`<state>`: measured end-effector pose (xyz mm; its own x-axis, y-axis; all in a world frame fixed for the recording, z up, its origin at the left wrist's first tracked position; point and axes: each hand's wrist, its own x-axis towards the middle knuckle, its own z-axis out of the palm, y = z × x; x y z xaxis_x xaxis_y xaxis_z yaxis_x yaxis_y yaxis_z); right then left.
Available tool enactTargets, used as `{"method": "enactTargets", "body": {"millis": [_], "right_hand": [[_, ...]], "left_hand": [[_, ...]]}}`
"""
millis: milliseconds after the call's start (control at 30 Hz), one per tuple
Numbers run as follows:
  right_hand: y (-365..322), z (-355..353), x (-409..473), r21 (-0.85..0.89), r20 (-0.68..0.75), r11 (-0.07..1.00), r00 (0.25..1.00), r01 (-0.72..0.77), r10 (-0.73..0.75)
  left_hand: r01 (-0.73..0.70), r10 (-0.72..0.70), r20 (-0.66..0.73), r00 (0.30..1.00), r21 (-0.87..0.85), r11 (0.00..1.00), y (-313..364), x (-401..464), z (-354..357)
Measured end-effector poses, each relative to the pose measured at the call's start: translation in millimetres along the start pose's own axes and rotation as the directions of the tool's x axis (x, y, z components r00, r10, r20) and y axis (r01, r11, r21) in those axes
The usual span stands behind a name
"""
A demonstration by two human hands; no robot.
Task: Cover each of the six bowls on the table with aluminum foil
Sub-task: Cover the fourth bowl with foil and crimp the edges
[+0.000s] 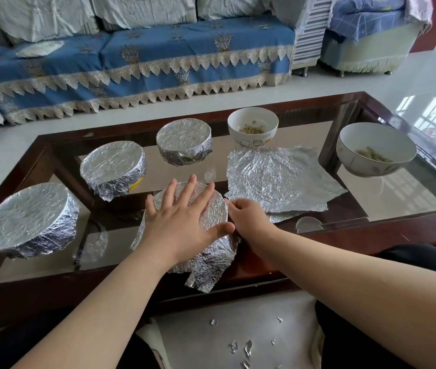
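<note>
- Glass coffee table point(371, 209) before a blue sofa point(158, 49): four foil-wrapped bowls point(113, 166), two uncovered bowls point(252, 127), all upright.
- Left hand point(182, 214) presses flat, fingers spread, on the nearest wrapped bowl point(211, 251); right hand point(248, 219) pinches its foil edge.
- One loose foil sheet point(280, 177) lies flat.

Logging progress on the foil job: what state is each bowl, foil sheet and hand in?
Three far-left bowls: foil-covered.
Near bowl: foil on, being pressed.
Cartoon bowl: uncovered.
Right bowl: uncovered.
Foil sheet: flat on table.
Left hand: flat on foil.
Right hand: fingers curled at rim.
</note>
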<state>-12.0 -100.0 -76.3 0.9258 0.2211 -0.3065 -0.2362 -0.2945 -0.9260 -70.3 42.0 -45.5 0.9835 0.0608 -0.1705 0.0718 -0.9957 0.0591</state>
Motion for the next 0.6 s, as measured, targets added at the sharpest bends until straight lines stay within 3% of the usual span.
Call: {"method": "enactTargets", "body": {"millis": [600], "right_hand": [[15.5,8.9,11.4,-0.119,-0.099,0.985,0.985,0.126,-0.138]], "left_hand": [[0.008,-0.008,-0.019,1.000,-0.007,1.000,-1.5,1.9,3.6]]}}
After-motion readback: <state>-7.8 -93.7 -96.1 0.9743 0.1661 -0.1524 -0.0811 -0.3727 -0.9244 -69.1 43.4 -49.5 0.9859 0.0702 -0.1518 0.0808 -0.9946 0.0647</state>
